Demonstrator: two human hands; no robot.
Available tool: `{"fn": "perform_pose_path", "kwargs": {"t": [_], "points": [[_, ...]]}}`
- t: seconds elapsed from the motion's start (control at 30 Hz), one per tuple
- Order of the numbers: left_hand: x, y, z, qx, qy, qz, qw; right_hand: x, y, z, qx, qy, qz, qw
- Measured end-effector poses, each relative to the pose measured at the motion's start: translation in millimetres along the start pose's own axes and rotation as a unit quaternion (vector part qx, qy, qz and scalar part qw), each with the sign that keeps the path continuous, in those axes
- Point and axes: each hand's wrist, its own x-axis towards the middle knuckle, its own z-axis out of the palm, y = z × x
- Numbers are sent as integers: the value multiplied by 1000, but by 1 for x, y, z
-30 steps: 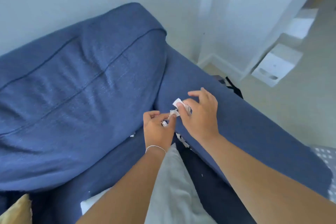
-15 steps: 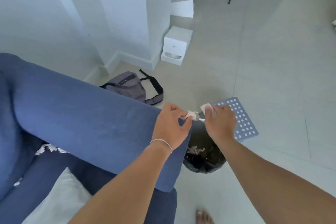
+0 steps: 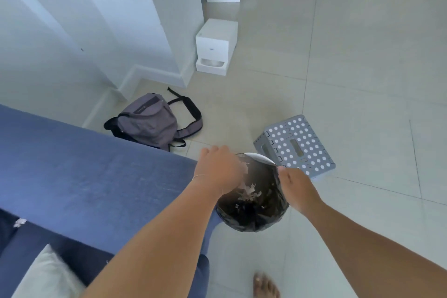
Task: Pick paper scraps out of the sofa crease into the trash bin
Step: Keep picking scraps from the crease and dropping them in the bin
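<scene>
On the sofa (image 3: 79,176) seat at far left one paper scrap (image 3: 19,222) lies waiting. The left hand (image 3: 219,172) hovers over the trash bin (image 3: 252,201), fingers curled downward; whether it grips anything I cannot tell. The right hand (image 3: 294,186) looks loosely open at the rim. This seems the dropping step; next, return to the crease. Scraps (image 3: 249,191) sit inside the bin's black liner.
</scene>
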Motion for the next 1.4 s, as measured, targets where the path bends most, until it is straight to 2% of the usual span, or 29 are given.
{"fn": "perform_pose_path", "kwargs": {"t": [0.1, 0.2, 0.27, 0.33, 0.43, 0.53, 0.7, 0.8, 0.87, 0.9, 1.03, 1.13, 1.3, 1.4], "points": [[5, -2, -9, -30, -29, -40, 998, 5, -7, -13, 12, 2, -36, 999], [-2, -10, -13, -44, -62, -27, 997, 9, -21, -19, 10, 12, -75, 997], [-12, -19, -15, -53, -55, -11, 997, 9, -31, -19, 1, 18, -96, 995], [-25, -31, -14, -82, -5, -12, 997, 3, -45, -18, -7, 24, -117, 993], [-57, -63, -7, -147, 129, -59, 979, -13, -72, -14, -7, 2, -137, 990], [-100, -102, 3, -131, 197, -108, 966, -28, -113, -5, 19, 1, -177, 984], [-167, -166, 7, -91, 172, -137, 971, -55, -218, 28, -11, -6, -294, 956], [-211, -210, 13, -118, 185, -183, 958, -79, -272, 60, -69, -34, -369, 926], [-244, -240, 22, -139, 176, -219, 950, -95, -293, 90, -114, -61, -377, 917], [-262, -254, 28, -144, 170, -234, 946, -101, -299, 104, -138, -55, -367, 918], [-334, -313, 63, -169, 119, -296, 933, -124, -322, 148, -226, 51, -351, 907], [-367, -348, 97, -198, 73, -332, 920, -144, -352, 181, -206, 44, -432, 877], [-368, -379, 133, -238, 58, -348, 905, -176, -389, 250, -204, 17, -575, 792], [-346, -394, 151, -242, 61, -360, 899, -184, -394, 306, -198, -41, -621, 757]]}}
